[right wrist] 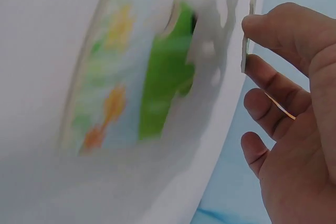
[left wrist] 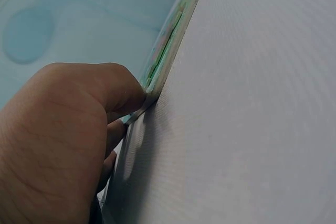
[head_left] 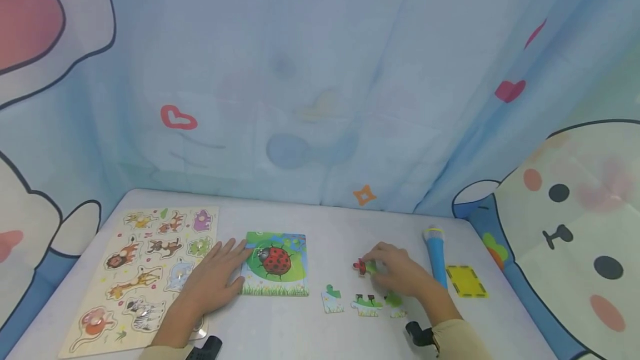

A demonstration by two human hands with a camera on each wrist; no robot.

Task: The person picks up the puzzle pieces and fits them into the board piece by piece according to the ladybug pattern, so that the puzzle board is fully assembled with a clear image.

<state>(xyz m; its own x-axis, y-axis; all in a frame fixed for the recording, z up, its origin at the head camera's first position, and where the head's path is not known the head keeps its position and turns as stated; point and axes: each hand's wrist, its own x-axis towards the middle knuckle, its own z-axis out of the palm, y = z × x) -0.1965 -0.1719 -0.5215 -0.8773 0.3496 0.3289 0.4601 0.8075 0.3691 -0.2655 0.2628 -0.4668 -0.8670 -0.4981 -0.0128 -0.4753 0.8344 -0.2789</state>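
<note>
A square ladybug puzzle board [head_left: 298, 278] lies near the middle of the white table. My left hand [head_left: 210, 282], fingers extended, rests at its left edge; in the left wrist view the thumb touches the rim of the board [left wrist: 176, 43]. To the right, my right hand [head_left: 404, 272] pinches a red and green puzzle piece [head_left: 359, 266] between thumb and index finger. The right wrist view shows that piece [right wrist: 244, 51] edge-on, held off the table. Below lie loose puzzle pieces [head_left: 367, 306], green and pale blue; one [right wrist: 170, 72] appears blurred in the right wrist view.
At the left lies a wooden animal puzzle board [head_left: 112, 271], partly under my left forearm. A blue stick-like thing with a yellow end [head_left: 436, 254] and a yellow square [head_left: 466, 281] lie beyond my right hand. A patterned blue curtain [head_left: 310, 82] hangs behind the table.
</note>
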